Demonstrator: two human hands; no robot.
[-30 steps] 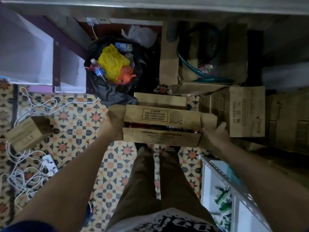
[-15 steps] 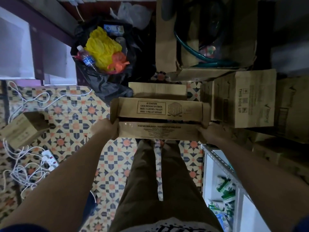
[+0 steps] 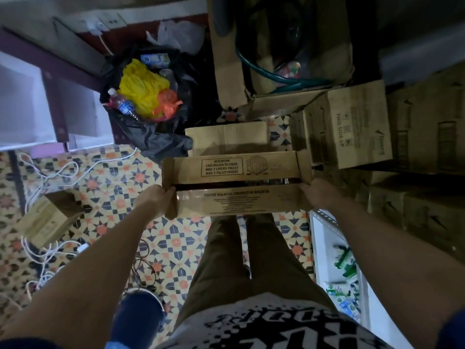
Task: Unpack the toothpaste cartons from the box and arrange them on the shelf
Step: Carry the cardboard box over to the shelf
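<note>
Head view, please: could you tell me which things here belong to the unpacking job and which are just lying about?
Job:
box, held at its ends by left hand and right hand
shelf, lower right, with green packs on it

Lying about:
rubbish bag
white cables
small carton on the floor
stacked cartons

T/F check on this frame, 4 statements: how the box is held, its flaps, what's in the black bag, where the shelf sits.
1. Both hands grip the box, left hand and right hand at opposite ends. True.
2. The box flaps are taped fully closed. False: a dark gap runs between the flaps.
3. The black bag holds a yellow bag. True.
4. The white shelf sits on the person's left. False: it is at their right.
</note>
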